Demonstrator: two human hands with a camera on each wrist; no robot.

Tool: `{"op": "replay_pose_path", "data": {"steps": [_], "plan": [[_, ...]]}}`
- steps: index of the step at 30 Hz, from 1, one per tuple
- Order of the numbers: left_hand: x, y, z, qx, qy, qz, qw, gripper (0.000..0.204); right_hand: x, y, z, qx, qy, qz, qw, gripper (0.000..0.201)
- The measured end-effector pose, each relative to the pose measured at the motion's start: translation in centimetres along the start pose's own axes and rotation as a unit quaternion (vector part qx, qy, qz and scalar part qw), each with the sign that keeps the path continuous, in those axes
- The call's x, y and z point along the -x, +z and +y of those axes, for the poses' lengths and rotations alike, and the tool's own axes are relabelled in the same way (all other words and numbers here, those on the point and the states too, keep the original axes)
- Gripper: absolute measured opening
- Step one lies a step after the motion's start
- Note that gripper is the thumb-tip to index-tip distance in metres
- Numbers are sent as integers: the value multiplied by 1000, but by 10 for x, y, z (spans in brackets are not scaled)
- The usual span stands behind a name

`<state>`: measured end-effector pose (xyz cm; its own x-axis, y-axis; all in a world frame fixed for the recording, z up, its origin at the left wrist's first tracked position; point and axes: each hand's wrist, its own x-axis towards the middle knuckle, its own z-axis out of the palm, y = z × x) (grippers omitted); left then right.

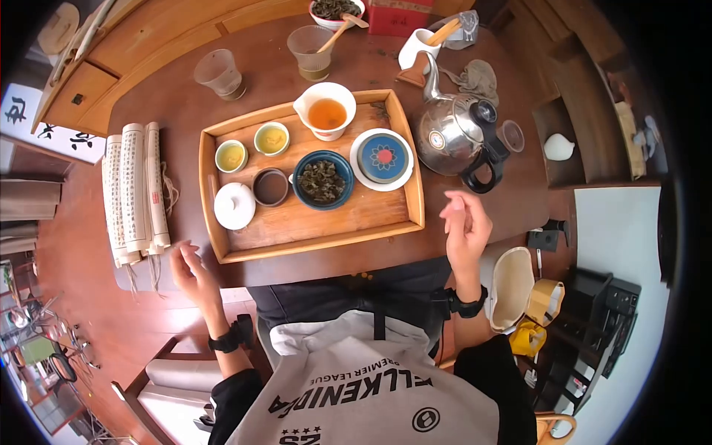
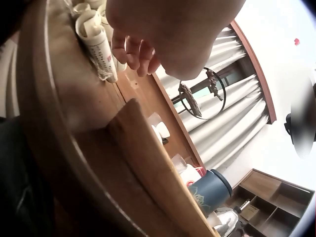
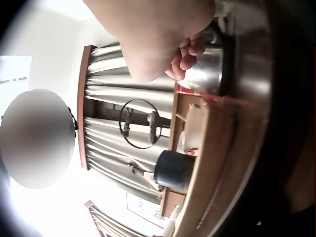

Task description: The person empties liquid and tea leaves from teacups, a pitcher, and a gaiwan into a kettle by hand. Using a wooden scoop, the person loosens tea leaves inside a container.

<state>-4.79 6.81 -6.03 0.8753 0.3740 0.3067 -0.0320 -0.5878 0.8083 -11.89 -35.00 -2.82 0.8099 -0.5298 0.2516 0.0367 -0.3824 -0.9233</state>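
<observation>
My left hand [image 1: 196, 278] hovers at the table's front edge, left of the wooden tray [image 1: 319, 245], its fingers loosely bent around nothing. My right hand [image 1: 467, 233] is off the tray's right front corner, below the kettle [image 1: 449, 133], also holding nothing. On the tray stand a blue bowl of tea leaves [image 1: 323, 182], a white pitcher of amber tea [image 1: 327, 113] and two small cups of pale tea, one a green-rimmed cup [image 1: 231, 156]. A white lid [image 1: 234, 206], a dark cup [image 1: 270, 187] and a blue lid with a flower [image 1: 384, 157] on a white dish are there too.
Bamboo scrolls [image 1: 137, 193] lie at the table's left end. Behind the tray are a clear glass [image 1: 220, 74], a second glass [image 1: 311, 52] with a wooden scoop across it, a red box [image 1: 399, 16] and a white tool holder [image 1: 417, 50]. A grey cloth [image 1: 478, 80] lies behind the kettle.
</observation>
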Motion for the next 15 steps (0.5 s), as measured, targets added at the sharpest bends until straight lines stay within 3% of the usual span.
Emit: {"op": "replay_pose_path", "data": {"steps": [2, 4, 7, 15], "plan": [[6, 3, -9, 9, -29, -7, 1000, 28, -18, 8, -23, 15, -11, -40, 999, 13], [11, 6, -12, 5, -27, -2, 1000, 31, -36, 22, -43, 87, -110, -125, 982, 16], [18, 9, -21, 21, -9, 29, 999, 33, -52, 45, -65, 128, -109, -206, 964, 22], [20, 7, -22, 63, -28, 35, 997, 37, -68, 73, -50, 294, -156, -223, 916, 21]]}}
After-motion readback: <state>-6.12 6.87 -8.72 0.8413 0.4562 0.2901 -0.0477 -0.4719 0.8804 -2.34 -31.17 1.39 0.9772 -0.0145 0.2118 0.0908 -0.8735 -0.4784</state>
